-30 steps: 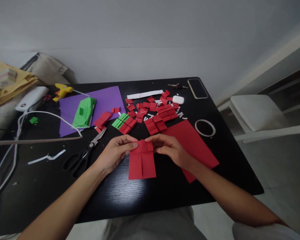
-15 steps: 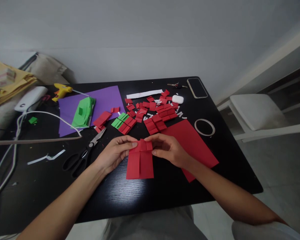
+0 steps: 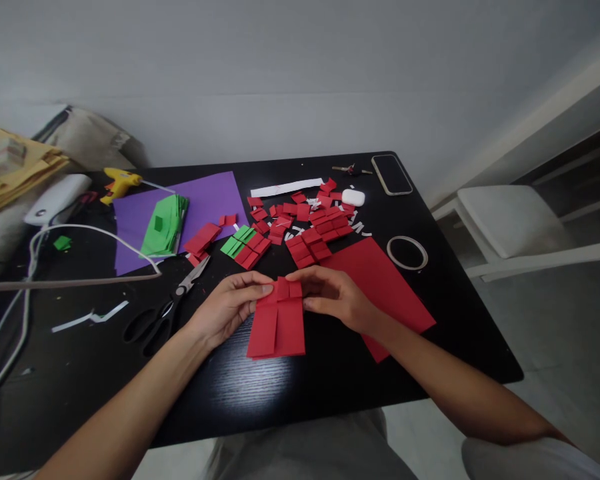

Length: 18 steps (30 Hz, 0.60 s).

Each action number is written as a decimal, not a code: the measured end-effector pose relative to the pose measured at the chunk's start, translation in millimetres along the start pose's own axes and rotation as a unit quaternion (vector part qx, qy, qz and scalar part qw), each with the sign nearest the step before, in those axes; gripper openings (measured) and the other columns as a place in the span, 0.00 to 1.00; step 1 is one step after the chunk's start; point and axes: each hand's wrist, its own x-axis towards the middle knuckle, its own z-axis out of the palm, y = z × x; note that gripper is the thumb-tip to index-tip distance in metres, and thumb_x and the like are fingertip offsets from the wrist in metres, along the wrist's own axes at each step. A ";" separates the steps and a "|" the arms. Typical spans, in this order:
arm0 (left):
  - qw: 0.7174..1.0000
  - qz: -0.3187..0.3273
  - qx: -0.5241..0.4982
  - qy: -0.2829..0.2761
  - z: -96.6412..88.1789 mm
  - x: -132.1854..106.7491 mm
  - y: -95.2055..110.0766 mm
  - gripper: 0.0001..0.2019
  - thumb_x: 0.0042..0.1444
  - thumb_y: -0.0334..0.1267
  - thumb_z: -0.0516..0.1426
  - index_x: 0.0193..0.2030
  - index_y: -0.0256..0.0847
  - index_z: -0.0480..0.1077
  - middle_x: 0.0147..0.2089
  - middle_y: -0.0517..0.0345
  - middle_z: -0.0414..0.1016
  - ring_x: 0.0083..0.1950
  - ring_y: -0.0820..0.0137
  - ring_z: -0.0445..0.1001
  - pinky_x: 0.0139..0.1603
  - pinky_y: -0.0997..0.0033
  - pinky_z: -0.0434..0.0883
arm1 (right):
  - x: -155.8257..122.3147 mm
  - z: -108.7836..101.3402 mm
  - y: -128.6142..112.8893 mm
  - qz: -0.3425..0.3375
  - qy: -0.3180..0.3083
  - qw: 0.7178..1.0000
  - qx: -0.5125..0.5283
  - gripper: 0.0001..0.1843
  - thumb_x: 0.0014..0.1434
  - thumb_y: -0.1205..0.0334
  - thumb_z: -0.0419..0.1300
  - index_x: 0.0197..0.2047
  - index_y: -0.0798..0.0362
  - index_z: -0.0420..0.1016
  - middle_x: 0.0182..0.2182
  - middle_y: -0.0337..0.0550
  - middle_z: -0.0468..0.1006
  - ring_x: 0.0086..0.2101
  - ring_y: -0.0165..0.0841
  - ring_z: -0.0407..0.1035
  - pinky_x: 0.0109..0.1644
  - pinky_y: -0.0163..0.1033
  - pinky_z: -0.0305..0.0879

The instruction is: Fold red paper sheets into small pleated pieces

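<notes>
Between my hands is a folded red paper piece (image 3: pixel 289 327), with a smaller folded flap across its top and a slit down its front. My left hand (image 3: pixel 235 303) pinches the upper left edge between thumb and fingers. At the upper right corner, my right hand (image 3: pixel 337 297) grips the same piece, its fingertips partly hidden behind the paper. Just beyond lie a green-and-red folded paper square (image 3: pixel 246 247) and a red folded square (image 3: pixel 309 247). A large red paper sheet (image 3: pixel 390 293) lies under and beside my right wrist.
Black-handled scissors (image 3: pixel 173 303) lie left of my left hand. Green paper (image 3: pixel 165 230) rests on a purple sheet (image 3: pixel 215 190), near a yellow glue gun (image 3: pixel 120 183). A white cable (image 3: pixel 80 285) crosses the left side. Rightward are a tape ring (image 3: pixel 407 267) and a phone (image 3: pixel 391 175).
The lower part of the red paper piece has swung slightly left and spread a little. Both hands keep their hold; the whole view has shifted slightly.
</notes>
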 end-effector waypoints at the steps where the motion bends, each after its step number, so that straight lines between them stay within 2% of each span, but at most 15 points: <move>1: 1.000 0.001 0.001 -0.001 0.0 0.1 0.0 0.20 0.35 0.35 0.80 0.35 0.32 0.82 0.29 0.56 0.83 0.26 0.75 0.80 0.29 0.82 0.78 | 0.0 -0.2 -0.1 -0.002 0.000 1.000 -0.003 0.20 0.60 0.68 0.69 0.55 0.46 0.82 0.47 0.41 0.84 0.47 0.33 0.79 0.54 0.40 0.76; 18: 1.000 0.012 0.016 -0.003 -2.4 2.0 -1.0 0.19 0.37 0.36 0.80 0.35 0.33 0.82 0.30 0.56 0.83 0.28 0.75 0.80 0.32 0.81 0.79 | 0.2 -0.8 -1.1 -0.005 0.005 1.000 -0.016 0.19 0.59 0.68 0.69 0.54 0.47 0.82 0.47 0.41 0.84 0.47 0.33 0.79 0.54 0.41 0.76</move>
